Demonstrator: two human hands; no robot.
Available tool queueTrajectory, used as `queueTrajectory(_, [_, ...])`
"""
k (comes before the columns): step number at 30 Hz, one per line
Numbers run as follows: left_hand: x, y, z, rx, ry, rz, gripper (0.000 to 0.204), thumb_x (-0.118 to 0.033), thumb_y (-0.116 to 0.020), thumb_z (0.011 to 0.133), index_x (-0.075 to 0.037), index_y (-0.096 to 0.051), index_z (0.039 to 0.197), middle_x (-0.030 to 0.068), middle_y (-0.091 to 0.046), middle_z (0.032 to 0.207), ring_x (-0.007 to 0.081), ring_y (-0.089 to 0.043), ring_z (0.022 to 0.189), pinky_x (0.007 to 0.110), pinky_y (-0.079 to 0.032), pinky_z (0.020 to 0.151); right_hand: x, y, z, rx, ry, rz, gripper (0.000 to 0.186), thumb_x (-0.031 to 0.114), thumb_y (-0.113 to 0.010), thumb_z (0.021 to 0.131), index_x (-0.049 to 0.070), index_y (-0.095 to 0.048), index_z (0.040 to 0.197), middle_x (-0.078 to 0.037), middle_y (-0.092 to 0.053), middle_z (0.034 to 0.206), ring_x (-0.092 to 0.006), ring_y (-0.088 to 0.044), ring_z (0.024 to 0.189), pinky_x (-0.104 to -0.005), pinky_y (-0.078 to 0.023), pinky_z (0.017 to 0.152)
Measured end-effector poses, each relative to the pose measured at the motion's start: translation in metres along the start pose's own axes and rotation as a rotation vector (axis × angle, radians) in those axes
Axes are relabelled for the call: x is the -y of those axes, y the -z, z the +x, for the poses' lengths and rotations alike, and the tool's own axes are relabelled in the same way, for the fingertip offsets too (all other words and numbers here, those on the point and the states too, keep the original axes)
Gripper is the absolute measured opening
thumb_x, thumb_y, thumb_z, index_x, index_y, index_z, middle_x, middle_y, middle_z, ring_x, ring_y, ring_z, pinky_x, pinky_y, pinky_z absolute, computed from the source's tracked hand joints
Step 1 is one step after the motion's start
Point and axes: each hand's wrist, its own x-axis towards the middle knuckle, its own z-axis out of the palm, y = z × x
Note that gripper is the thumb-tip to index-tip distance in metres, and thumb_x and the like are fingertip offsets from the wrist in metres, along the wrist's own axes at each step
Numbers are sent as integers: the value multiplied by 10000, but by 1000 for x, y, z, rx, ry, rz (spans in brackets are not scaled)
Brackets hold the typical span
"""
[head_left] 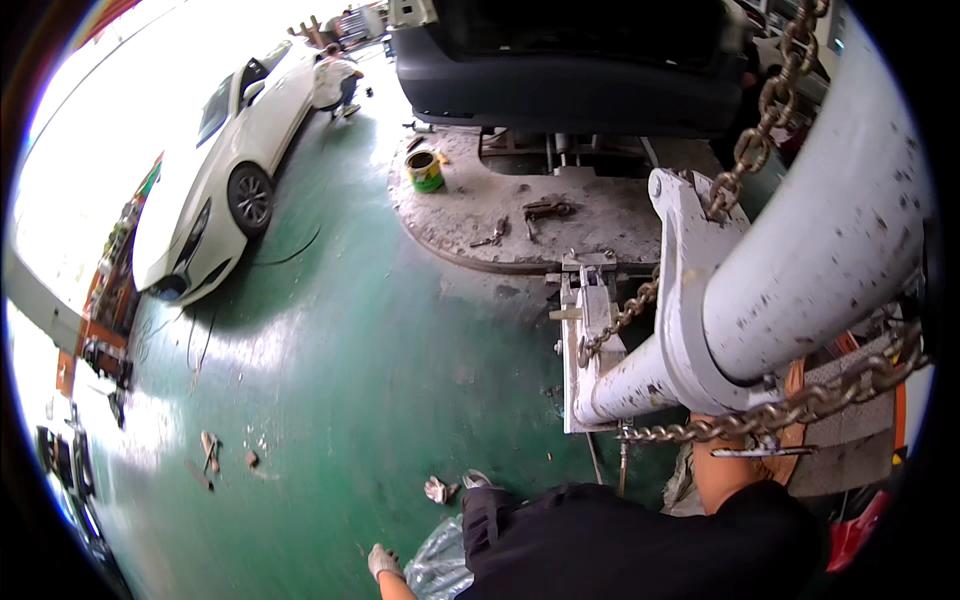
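At the lower end of the thick white steel post (825, 230), its paint chipped into dark specks, the person's bare right forearm (722, 478) rises and passes out of sight behind the collar; the right hand is hidden there, so I cannot tell whether it is open or closed. A heavy brownish steel-link chain (810, 405) crosses in front of that forearm, just below the post, and a second rusty steel-link chain (752, 150) runs down along the post's left side.

Well to the left of the post, at the lower edge, is the left hand (382, 563) in a pale knitted work glove. Its fingers look partly curled, but I cannot tell whether they grip anything. Just beside it, on the side toward the post, lies a crumpled clear plastic sheet (438, 562).

To the left of the post and beyond its foot stands a flat grey rounded platform (450, 225), bearing a green-and-yellow round tin (425, 172) and some rusty metal tools (550, 208). Farther left of the post, a white car (215, 160) stands on the glossy green floor (350, 350).
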Motion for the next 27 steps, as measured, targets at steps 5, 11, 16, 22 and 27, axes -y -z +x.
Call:
queueTrajectory(5, [-66,-192,24,361,-128,388,363,-418,-588,1055,-110,-637,1240,77,-673,906,212,-599,697,370,-449,547,-16,-51,-44,210,-170,-116,392,268,-562,1075,34,-711,1352,-203,-749,1180,-361,-699,1087,-477,-560,940])
queueTrajectory(11, [-130,-373,36,618,-58,679,285,-363,-623,1056,-109,-651,1184,65,-647,859,225,-608,686,417,-477,595,21,-109,-120,403,-406,-16,393,264,-563,1069,34,-709,1352,-217,-752,1175,-384,-708,1085,-494,-567,934])
queueTrajectory(16, [-245,-441,102,663,-348,1379,464,-397,-600,1035,-42,-697,1318,187,-731,1178,343,-695,1072,446,-527,947,105,-133,-136,366,-509,250,394,261,-564,1064,34,-707,1353,-229,-754,1171,-403,-715,1083,-508,-573,929])
queueTrajectory(22, [-397,-603,83,571,-606,1168,591,-403,-623,982,61,-697,1341,260,-757,1299,399,-717,1160,440,-535,1061,208,-170,-96,414,-522,411,396,257,-566,1057,35,-706,1354,-244,-757,1166,-426,-723,1081,-525,-580,923])
queueTrajectory(27, [-530,-790,-93,772,-972,883,510,-335,-661,1029,46,-690,1366,220,-753,1299,293,-701,1197,403,-530,1068,268,-226,8,537,-339,326,398,254,-567,1052,35,-704,1354,-256,-759,1161,-445,-730,1079,-539,-586,918])
